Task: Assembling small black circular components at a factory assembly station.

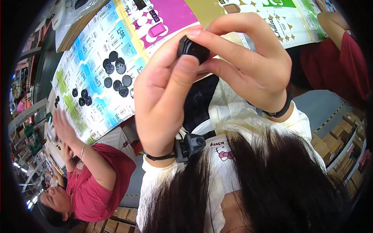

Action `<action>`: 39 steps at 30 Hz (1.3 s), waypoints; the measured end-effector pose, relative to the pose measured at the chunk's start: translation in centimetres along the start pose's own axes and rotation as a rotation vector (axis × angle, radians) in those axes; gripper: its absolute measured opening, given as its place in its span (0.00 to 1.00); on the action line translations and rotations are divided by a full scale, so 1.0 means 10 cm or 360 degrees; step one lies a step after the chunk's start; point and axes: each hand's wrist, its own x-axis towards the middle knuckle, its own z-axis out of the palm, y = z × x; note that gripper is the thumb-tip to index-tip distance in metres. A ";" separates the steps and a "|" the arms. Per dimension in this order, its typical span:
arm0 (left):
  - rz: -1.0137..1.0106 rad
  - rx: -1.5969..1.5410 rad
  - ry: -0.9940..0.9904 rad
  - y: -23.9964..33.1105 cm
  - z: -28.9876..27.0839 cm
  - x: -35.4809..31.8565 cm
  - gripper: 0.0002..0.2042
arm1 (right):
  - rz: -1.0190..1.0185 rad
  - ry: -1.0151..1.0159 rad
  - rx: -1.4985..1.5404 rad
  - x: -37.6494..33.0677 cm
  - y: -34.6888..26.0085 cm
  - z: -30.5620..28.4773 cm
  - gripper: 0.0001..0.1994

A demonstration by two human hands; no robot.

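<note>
Close in front of me, both hands meet on a small black round plastic part (197,51) with a ridged rim. My left hand (163,93) is closed around its left side, the thumb pressed on the lower edge. From the right, my right hand (252,58) pinches it with thumb and fingers at the upper edge and side. The fingers hide some of the part, so I cannot tell whether it is one piece or two pressed together. Left of my hands, several black round discs (120,68) with small holes lie loosely grouped on the table.
Printed sheets (171,15) cover the table (116,112). More small black pieces (84,97) lie farther left. A wooden board edge (74,33) with clear plastic is at the upper left. Co-workers in red sit at left (99,182) and right (330,62). Cartons (342,130) stand on shelves.
</note>
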 end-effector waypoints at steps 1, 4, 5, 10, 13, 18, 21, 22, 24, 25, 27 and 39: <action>0.0002 -0.0001 0.0006 -0.02 0.03 0.00 0.20 | -0.0025 0.0025 -0.0017 -0.01 0.03 0.04 0.20; 0.0298 0.0694 0.0275 -0.12 0.00 -0.05 0.14 | -0.0098 0.0083 -0.0002 -0.07 0.03 0.23 0.19; 0.0308 0.0702 0.0290 -0.15 0.00 -0.06 0.14 | 0.0241 0.0167 0.0508 -0.11 -0.01 0.29 0.18; 0.0616 0.1120 0.0505 -0.21 -0.07 -0.13 0.06 | 0.1112 0.0025 0.1591 -0.13 -0.13 0.42 0.13; 0.0588 0.1404 0.0649 -0.17 -0.18 -0.26 0.06 | 0.1172 -0.0230 0.1724 -0.08 -0.18 0.57 0.13; 0.0081 0.0946 0.0719 -0.19 -0.80 -0.18 0.09 | 0.0897 -0.0439 0.1233 -0.08 0.04 0.99 0.15; 0.0162 0.1212 0.1229 -0.05 -2.00 -0.31 0.11 | 0.0544 -0.0619 0.0886 -0.03 -0.04 1.20 0.15; 0.0169 0.1497 0.1399 -0.06 -2.43 -0.40 0.12 | 0.0400 -0.0747 0.0760 -0.03 -0.05 1.25 0.15; -0.0029 0.2308 0.1391 -0.04 -2.87 -0.45 0.16 | 0.0267 -0.0860 0.0610 -0.08 -0.05 1.36 0.15; -0.0015 0.2309 0.1392 -0.06 -3.00 -0.48 0.16 | 0.0189 -0.0904 0.0586 -0.10 -0.06 1.40 0.16; -0.0104 0.2639 0.1140 -0.13 -3.14 -0.43 0.17 | 0.0054 -0.0990 0.0511 -0.14 -0.06 1.51 0.17; 0.0591 0.2146 -0.0449 -0.20 -0.82 1.82 0.17 | 0.0515 -0.0988 0.0485 -0.08 0.29 1.33 0.06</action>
